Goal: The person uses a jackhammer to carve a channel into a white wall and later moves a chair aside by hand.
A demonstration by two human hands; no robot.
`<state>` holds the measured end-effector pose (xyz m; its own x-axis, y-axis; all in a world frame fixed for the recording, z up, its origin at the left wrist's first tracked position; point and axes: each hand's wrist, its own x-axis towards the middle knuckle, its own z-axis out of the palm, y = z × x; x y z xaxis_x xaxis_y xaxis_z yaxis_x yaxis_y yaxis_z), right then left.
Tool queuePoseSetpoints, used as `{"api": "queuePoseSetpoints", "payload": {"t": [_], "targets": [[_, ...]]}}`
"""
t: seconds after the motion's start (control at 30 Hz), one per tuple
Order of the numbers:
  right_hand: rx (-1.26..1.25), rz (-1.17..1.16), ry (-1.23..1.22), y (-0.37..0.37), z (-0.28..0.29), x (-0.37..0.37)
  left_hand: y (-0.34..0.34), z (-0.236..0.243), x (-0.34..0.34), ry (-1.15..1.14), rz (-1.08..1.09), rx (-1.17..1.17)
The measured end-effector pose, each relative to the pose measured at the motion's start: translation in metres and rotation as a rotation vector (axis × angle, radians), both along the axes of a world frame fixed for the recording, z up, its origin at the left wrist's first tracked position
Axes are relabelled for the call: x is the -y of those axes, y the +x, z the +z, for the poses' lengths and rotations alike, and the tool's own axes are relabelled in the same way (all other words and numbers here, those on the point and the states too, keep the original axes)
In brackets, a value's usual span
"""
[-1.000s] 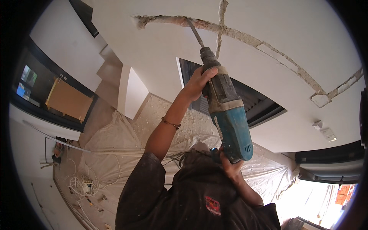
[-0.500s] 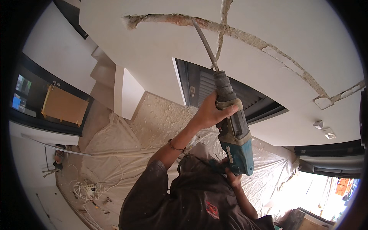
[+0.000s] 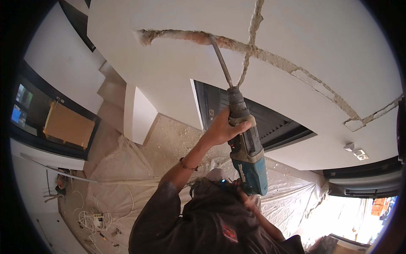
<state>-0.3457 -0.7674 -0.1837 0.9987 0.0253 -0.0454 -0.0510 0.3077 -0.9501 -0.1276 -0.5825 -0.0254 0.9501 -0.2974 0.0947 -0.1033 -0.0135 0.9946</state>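
Note:
A teal and black demolition hammer (image 3: 252, 178) slants upward in front of me, held in both hands. My left hand (image 3: 226, 128) is wrapped round its front part, behind the nose, with the thumb across the body. My right hand (image 3: 246, 199) is at the rear handle, partly hidden by the housing and my dark shirt. From the nose runs a long steel chisel bit (image 3: 222, 63). Its tip meets the lower edge of a rough groove (image 3: 186, 36) cut in the white wall (image 3: 169, 63), where reddish material shows.
A vertical groove (image 3: 255, 23) crosses the long one. Below is a dark louvred door (image 3: 270, 114). Rubble (image 3: 169, 135) and plastic sheeting (image 3: 122, 163) cover parts of the floor. Coiled white cable (image 3: 95, 218) lies lower left; switches (image 3: 360, 154) sit on the wall at right.
The hammer's body has swung left with both hands, and the bit stands at a different slant. Its tip is slightly farther left along the groove. The whole view has shifted a little.

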Motion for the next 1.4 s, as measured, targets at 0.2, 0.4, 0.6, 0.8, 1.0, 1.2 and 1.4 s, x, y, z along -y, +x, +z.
{"api": "queuePoseSetpoints", "payload": {"t": [0.2, 0.4, 0.6, 0.8, 1.0, 1.2, 1.4], "targets": [[-0.148, 0.037, -0.19, 0.003, 0.012, 0.011, 0.008, 0.0, -0.001, 0.01, -0.054, 0.052], [-0.209, -0.033, -0.145, -0.003, 0.058, 0.02, -0.003, -0.001, 0.004, -0.031, -0.042, -0.018], [-0.185, -0.072, -0.161, -0.047, 0.053, 0.053, -0.047, -0.003, 0.011, -0.156, -0.068, -0.215], [-0.256, -0.077, -0.251, -0.085, 0.043, 0.074, -0.085, -0.054, 0.009, -0.168, -0.003, -0.321], [-0.264, -0.02, -0.252, -0.089, 0.048, 0.08, -0.104, -0.049, 0.003, -0.2, 0.019, -0.46], [-0.14, -0.037, -0.333, -0.085, 0.084, 0.101, -0.118, -0.038, 0.029, -0.299, 0.156, -0.325], [0.113, 0.005, -0.23, -0.082, 0.245, 0.111, -0.113, 0.012, 0.095, -0.92, 0.188, -0.323]]}}
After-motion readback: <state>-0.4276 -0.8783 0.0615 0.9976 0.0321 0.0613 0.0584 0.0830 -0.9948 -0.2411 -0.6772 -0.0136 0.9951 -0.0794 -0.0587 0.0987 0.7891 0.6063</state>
